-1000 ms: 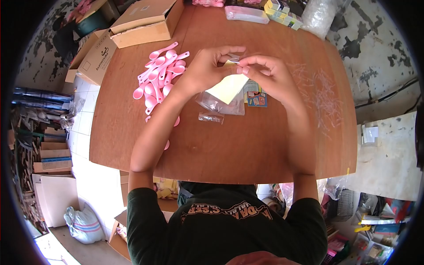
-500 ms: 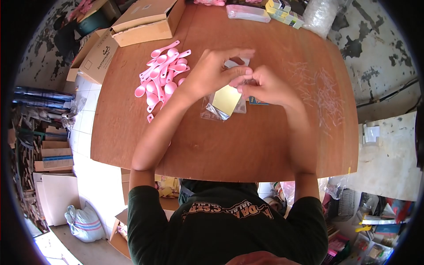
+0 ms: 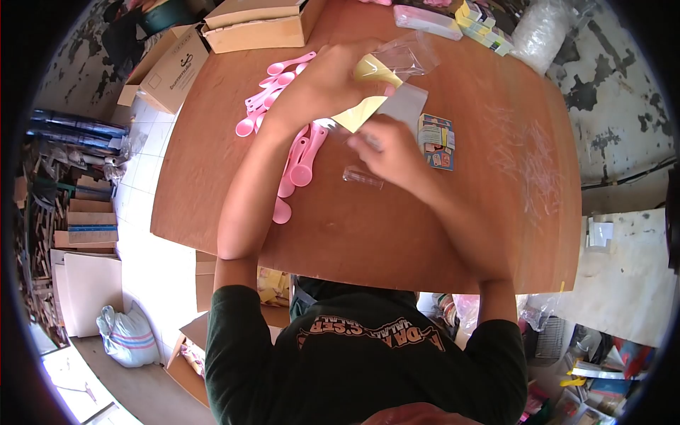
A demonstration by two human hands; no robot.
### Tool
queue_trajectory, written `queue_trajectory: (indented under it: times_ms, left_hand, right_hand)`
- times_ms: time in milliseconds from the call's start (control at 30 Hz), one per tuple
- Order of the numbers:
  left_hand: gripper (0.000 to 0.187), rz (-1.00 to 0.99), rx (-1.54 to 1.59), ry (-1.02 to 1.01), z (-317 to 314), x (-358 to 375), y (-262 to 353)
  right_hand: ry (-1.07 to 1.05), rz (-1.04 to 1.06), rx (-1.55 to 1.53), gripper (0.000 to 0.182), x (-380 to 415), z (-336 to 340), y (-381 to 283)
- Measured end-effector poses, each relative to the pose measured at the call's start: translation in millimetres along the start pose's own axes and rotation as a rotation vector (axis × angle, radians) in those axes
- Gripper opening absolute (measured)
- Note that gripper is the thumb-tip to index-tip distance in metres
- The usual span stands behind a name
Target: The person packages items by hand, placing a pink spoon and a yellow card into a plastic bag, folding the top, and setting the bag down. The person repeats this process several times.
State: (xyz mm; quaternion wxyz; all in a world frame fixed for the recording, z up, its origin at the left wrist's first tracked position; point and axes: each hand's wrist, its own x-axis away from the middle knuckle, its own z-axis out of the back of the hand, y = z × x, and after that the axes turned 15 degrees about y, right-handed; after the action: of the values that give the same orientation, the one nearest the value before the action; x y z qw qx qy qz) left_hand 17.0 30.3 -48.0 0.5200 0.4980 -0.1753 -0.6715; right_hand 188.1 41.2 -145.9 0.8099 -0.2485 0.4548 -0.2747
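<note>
My left hand (image 3: 343,81) is closed on a yellow card (image 3: 359,113), its thumb across the card's face. A clear plastic bag (image 3: 411,55) sticks out beyond the card's far end. Just below the card's near corner is my right hand (image 3: 386,145), blurred, its fingers bent; what they hold, if anything, cannot be made out. Pink spoons (image 3: 302,170) lie in a pile beside and under my left forearm. A blue printed card (image 3: 437,142) lies right of my right hand. Near it are a pale sheet (image 3: 405,106) and a small clear wrapper (image 3: 363,177).
Thin clear strips (image 3: 535,166) are spread on the right of the wooden table (image 3: 340,241). Along the far edge are a cardboard box (image 3: 255,32), a pink pack (image 3: 427,23), small yellow boxes (image 3: 485,27) and a plastic roll (image 3: 542,35).
My hands have moved apart. The yellow card has gone up with my left hand, and the clear bag now shows beyond it. The blue card is uncovered. The view has shifted slightly.
</note>
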Motion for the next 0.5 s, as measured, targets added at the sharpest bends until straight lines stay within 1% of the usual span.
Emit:
queue_trajectory:
  times_ms: [33,67,133,167,233,267,300,367,400,433,500]
  left_hand:
    - [0.051,0.064,0.015,-0.026,1,0,3]
    - [0.051,0.062,0.017,-0.025,0,0,3]
    - [0.049,0.036,0.017,-0.002,-5,0,2]
    - [0.049,0.032,0.021,0.000,-5,0,3]
    - [0.047,0.034,-0.005,-0.018,-5,1,5]
    - [0.047,0.031,-0.004,-0.015,-5,1,5]
    - [0.047,0.018,-0.003,-0.010,-5,0,4]
    - [0.047,0.000,-0.001,-0.005,-6,1,3]
    - [0.046,-0.041,0.001,0.019,-6,1,3]
    - [0.045,-0.083,0.003,0.045,-6,0,3]
    - [0.044,-0.072,0.005,0.052,-4,-1,3]
  right_hand:
    - [0.026,0.175,0.124,0.018,3,-15,-3]
    - [0.026,0.177,0.126,0.018,4,-27,-2]
    - [-0.195,0.306,0.110,0.016,5,-45,-1]
    - [-0.196,0.308,0.115,0.016,4,-51,-1]
    - [-0.175,0.430,0.154,0.017,2,-61,1]
    - [-0.169,0.371,0.118,0.016,2,-65,3]
    - [-0.170,0.374,0.120,0.016,3,-66,5]
    - [-0.157,0.495,0.219,0.016,1,-63,3]
    - [-0.155,0.500,0.224,0.016,1,-58,1]
    - [-0.165,0.549,0.218,0.015,-1,-48,-6]
    - [-0.181,0.612,0.218,0.014,-13,-20,-25]
